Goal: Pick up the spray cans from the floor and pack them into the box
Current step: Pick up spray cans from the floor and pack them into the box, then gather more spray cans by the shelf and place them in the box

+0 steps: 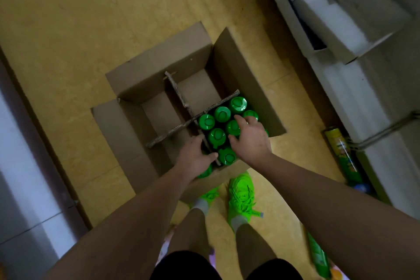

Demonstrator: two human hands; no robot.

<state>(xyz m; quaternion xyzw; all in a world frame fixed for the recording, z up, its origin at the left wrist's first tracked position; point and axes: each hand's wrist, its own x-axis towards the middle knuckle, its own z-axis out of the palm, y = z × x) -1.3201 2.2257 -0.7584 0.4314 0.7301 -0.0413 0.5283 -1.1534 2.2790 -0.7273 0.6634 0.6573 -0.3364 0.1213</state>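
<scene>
An open cardboard box (245, 70) stands on the floor, split by a cross-shaped cardboard divider (179, 95). Several upright spray cans with green caps (222, 113) fill its near right compartment. My right hand (250, 141) lies on those caps with its fingers spread. At the near left compartment, my left hand (195, 157) is curled over the top of a green spray can (205, 172), which it mostly hides. Two more spray cans lie on the floor, one at the right (343, 157) and one at the bottom right (318, 257).
White foam blocks and an open white carton (341, 13) line the right side. A dark door threshold (45, 143) runs along the left. My feet in bright green shoes (241, 191) stand just behind the box. The two far compartments hold nothing.
</scene>
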